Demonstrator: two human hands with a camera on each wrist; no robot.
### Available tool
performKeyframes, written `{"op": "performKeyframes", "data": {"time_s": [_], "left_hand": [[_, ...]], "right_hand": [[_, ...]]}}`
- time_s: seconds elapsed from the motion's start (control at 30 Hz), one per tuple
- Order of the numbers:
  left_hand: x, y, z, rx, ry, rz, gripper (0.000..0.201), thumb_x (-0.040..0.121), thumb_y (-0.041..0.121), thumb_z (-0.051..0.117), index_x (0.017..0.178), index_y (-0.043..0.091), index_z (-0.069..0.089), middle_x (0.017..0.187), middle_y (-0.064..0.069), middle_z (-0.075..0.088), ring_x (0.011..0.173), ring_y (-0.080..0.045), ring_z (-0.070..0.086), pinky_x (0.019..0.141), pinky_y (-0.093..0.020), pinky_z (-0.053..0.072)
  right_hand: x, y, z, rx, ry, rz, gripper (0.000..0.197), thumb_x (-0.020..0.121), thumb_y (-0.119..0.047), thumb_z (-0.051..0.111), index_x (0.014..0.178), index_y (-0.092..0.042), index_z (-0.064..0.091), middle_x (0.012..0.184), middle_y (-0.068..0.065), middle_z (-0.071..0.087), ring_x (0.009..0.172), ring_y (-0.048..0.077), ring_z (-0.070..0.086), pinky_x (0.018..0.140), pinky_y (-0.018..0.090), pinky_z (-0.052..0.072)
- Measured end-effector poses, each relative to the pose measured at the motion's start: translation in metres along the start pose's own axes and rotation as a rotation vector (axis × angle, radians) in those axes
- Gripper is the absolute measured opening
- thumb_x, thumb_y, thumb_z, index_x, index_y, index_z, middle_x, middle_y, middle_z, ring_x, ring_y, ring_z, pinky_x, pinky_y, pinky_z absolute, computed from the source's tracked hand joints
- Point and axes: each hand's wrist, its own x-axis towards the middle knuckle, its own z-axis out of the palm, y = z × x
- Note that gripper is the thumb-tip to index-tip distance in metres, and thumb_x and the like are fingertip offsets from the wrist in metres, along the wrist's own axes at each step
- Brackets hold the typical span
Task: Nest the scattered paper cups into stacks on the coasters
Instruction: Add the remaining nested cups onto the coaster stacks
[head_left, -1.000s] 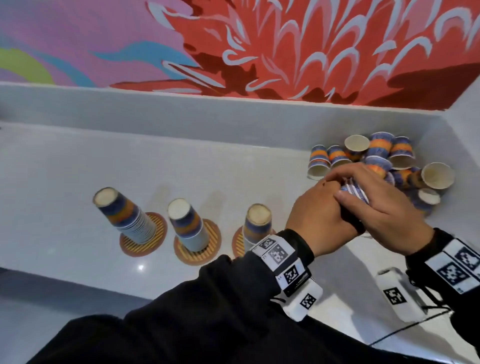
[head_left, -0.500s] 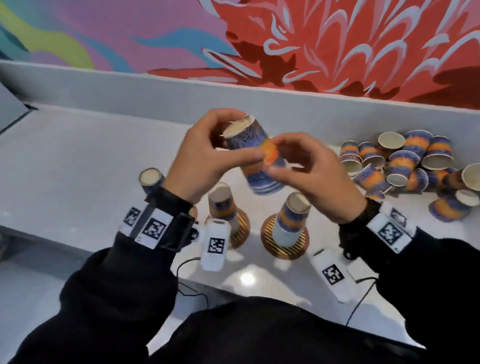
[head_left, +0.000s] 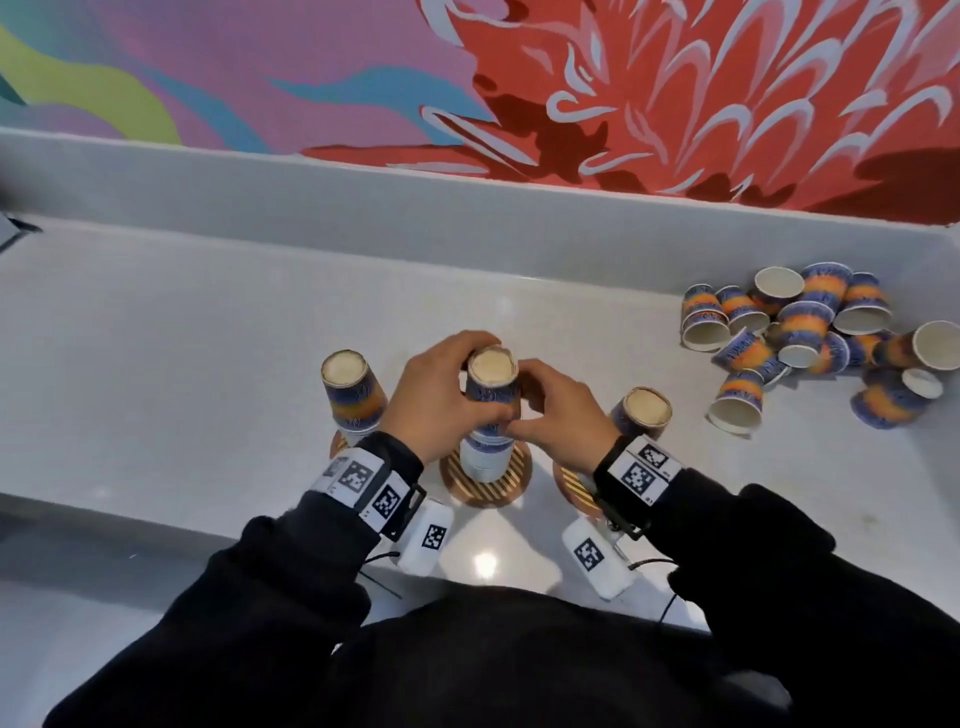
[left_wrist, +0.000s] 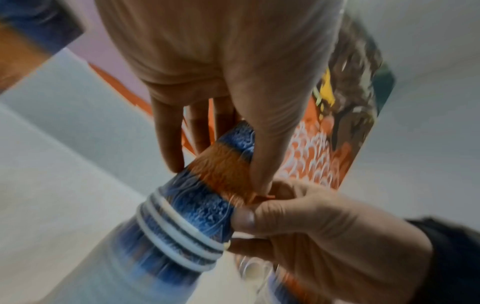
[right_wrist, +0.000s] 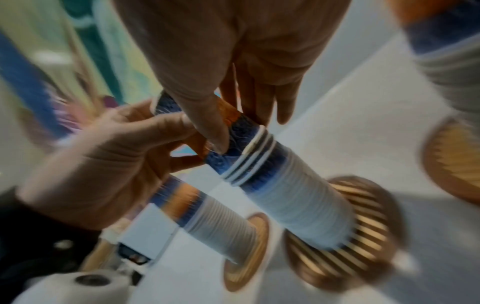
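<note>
Three upside-down stacks of blue-and-orange paper cups stand on round striped coasters. On the middle stack (head_left: 485, 452), on the middle coaster (head_left: 485, 486), sits a small nested bunch of cups (head_left: 492, 384). My left hand (head_left: 441, 400) and right hand (head_left: 556, 410) grip that bunch from either side. In the left wrist view my left hand (left_wrist: 221, 156) curls round the cups (left_wrist: 207, 185) above several white rims. The right wrist view shows my right hand (right_wrist: 233, 127) on the same cups (right_wrist: 241, 133). The left stack (head_left: 353, 395) and right stack (head_left: 641, 413) stand untouched.
A heap of loose cups (head_left: 810, 338) lies at the far right of the white counter (head_left: 208, 364), some on their sides. A low white ledge (head_left: 363, 192) and a painted flower wall run behind. The counter's front edge is close to my body.
Both hands carried the nested bunch of cups from the loose heap leftward, raised it in the air, then lowered it onto the middle stack.
</note>
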Motion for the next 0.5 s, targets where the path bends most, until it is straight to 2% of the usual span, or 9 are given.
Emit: {"op": "performKeyframes", "data": {"time_s": [0.1,0.2,0.27,0.4,0.5], "left_hand": [[-0.004,-0.024,0.02,0.042,-0.066,-0.026,0.071,0.067,0.025,0.094,0.131,0.029,0.062,0.125,0.011,0.068,0.114,-0.01,0.062,0.101,-0.039,0.053],[-0.005,-0.034,0.023,0.027,-0.075,-0.018,0.072,0.069,0.028,0.093,0.132,0.031,0.06,0.128,0.012,0.067,0.116,-0.009,0.061,0.1,-0.033,0.053],[-0.004,-0.037,0.023,0.022,-0.083,-0.01,0.071,0.07,0.029,0.093,0.132,0.031,0.059,0.128,0.013,0.066,0.117,-0.009,0.061,0.099,-0.031,0.052],[-0.002,-0.037,0.022,0.009,-0.106,0.001,0.07,0.07,0.031,0.092,0.132,0.033,0.058,0.127,0.014,0.065,0.114,-0.006,0.059,0.097,-0.036,0.055],[-0.003,-0.035,0.02,-0.025,-0.146,-0.007,0.082,0.07,0.03,0.093,0.14,0.032,0.052,0.135,0.011,0.061,0.121,-0.008,0.057,0.104,-0.039,0.052]], "right_hand": [[-0.005,0.021,0.023,-0.014,0.013,0.083,0.06,0.081,-0.023,0.086,0.134,-0.025,0.058,0.118,-0.008,0.07,0.1,0.0,0.063,0.09,0.024,0.048],[-0.008,0.027,0.033,0.031,0.052,0.113,0.06,0.083,-0.027,0.085,0.136,-0.027,0.057,0.127,-0.005,0.071,0.116,0.008,0.065,0.103,0.03,0.052],[-0.009,0.028,0.034,0.028,0.062,0.118,0.06,0.084,-0.027,0.084,0.137,-0.026,0.056,0.129,-0.003,0.07,0.119,0.011,0.064,0.106,0.034,0.052],[-0.009,0.029,0.035,0.018,0.066,0.13,0.062,0.084,-0.032,0.083,0.139,-0.029,0.055,0.131,-0.004,0.07,0.121,0.013,0.064,0.108,0.041,0.052],[-0.015,0.026,0.033,0.038,0.074,0.14,0.073,0.081,-0.035,0.082,0.145,-0.033,0.048,0.14,-0.004,0.064,0.131,0.01,0.058,0.111,0.042,0.05]]}}
